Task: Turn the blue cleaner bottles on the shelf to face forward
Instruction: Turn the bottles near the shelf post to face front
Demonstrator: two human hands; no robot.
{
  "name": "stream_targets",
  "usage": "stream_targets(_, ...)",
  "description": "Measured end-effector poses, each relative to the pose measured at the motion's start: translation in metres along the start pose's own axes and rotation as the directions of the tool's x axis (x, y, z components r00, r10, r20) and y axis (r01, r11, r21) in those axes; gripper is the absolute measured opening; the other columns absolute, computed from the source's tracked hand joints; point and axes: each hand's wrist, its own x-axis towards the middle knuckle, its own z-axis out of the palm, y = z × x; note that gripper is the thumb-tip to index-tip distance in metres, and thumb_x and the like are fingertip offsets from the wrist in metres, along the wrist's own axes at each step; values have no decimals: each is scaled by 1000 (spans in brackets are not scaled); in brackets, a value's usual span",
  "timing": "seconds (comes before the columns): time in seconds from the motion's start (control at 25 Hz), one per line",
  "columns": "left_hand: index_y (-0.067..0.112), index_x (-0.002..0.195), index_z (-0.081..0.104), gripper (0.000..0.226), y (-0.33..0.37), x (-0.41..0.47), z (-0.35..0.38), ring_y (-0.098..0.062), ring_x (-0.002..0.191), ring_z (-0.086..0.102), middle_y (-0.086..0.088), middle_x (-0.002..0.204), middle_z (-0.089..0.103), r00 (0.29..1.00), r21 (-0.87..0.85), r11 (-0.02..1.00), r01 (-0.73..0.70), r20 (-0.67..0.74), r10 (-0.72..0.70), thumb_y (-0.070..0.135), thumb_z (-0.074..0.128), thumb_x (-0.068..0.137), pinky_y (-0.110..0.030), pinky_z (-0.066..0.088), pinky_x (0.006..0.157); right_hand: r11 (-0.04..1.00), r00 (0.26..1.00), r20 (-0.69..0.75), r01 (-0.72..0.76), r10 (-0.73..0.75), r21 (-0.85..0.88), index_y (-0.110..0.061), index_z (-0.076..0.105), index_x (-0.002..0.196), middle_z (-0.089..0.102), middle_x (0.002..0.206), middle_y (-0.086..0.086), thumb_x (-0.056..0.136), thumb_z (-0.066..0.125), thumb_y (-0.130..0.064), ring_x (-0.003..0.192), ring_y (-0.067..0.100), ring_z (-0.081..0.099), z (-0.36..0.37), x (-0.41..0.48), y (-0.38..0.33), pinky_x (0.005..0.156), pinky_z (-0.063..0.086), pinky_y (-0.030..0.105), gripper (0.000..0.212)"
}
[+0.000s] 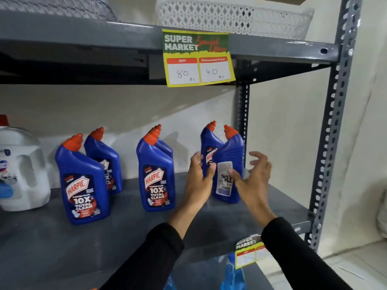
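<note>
Several blue cleaner bottles with red caps stand on the grey shelf (pixel 129 222). The front left bottle (pixel 82 181) and the middle bottle (pixel 156 174) show their front labels. The front right bottle (pixel 227 170) shows its white back label. Another bottle (pixel 209 147) stands behind it, and one (pixel 104 158) stands behind the left bottle. My left hand (pixel 199 176) is at the left side of the back-facing bottle, fingers spread, thumb touching it. My right hand (pixel 253 176) is at its right side, fingers apart and curled, blurred.
A white jug (pixel 19 170) stands at the far left of the shelf. A yellow price tag (pixel 199 57) hangs from the shelf above, which carries a white basket (pixel 230 15). A perforated grey post (pixel 333 143) bounds the right side. A second tag (pixel 249 251) hangs at the shelf's front edge.
</note>
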Motion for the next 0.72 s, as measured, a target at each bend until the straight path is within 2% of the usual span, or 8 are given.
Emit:
stream_targets(0.08,20,140,39,42,-10,-1,18,-10,109,59,6,130,59,974,-29,978,206,100,-202,29,48,101,-14,45,82,985,962,246,-148,123,87,-23,45,116,59,112,4,80,79,-10,97,18,61,0,-1,18,73,51,27,51)
stream_targets(0.16,27,141,38,42,-18,-8,28,-12,105,61,-2,131,62,948,-14,959,283,156,-277,33,48,100,-28,48,90,985,931,349,-150,109,91,-27,47,113,68,111,4,84,74,-8,86,12,63,3,-5,32,68,48,17,44)
stream_targets(0.28,34,130,47,50,-13,-11,34,-3,94,68,3,123,63,970,-135,966,221,136,-202,50,64,86,-18,54,79,990,936,349,-92,48,111,-28,53,114,68,107,-1,82,73,-8,85,5,65,4,-5,37,69,54,19,43)
stream_targets(0.36,26,130,53,63,-5,-8,37,-9,103,65,-4,125,47,980,-101,979,175,108,-164,53,74,76,-18,56,77,994,943,334,-50,16,94,-25,56,120,63,106,1,80,72,-6,91,14,66,6,-2,32,68,57,22,47)
stream_targets(0.44,20,131,52,68,5,-3,41,-15,106,61,-8,123,37,989,-80,987,136,63,-131,46,79,74,-18,58,75,997,951,306,10,-33,76,-33,55,126,55,101,-1,81,72,-15,85,11,63,5,1,21,59,56,18,52)
stream_targets(0.56,24,126,57,58,19,9,47,-22,94,72,-14,116,57,999,-243,970,28,33,-21,35,81,75,-21,58,71,995,958,270,89,-98,45,-36,56,123,43,92,-10,85,66,-24,75,10,57,5,2,3,60,58,28,41)
stream_targets(0.64,26,117,62,42,26,17,47,-29,90,74,-16,104,71,997,-336,941,31,-62,-55,38,76,80,-36,62,75,982,937,306,128,-166,139,-23,64,120,42,95,-8,90,61,-7,74,11,55,4,4,-2,62,53,12,34)
stream_targets(0.72,22,114,62,32,26,26,37,-32,90,74,-17,104,74,972,-446,892,79,-166,-168,34,70,85,-45,61,78,966,908,367,125,-203,227,-17,60,131,43,100,-2,92,57,7,78,7,55,2,7,-5,64,44,2,46)
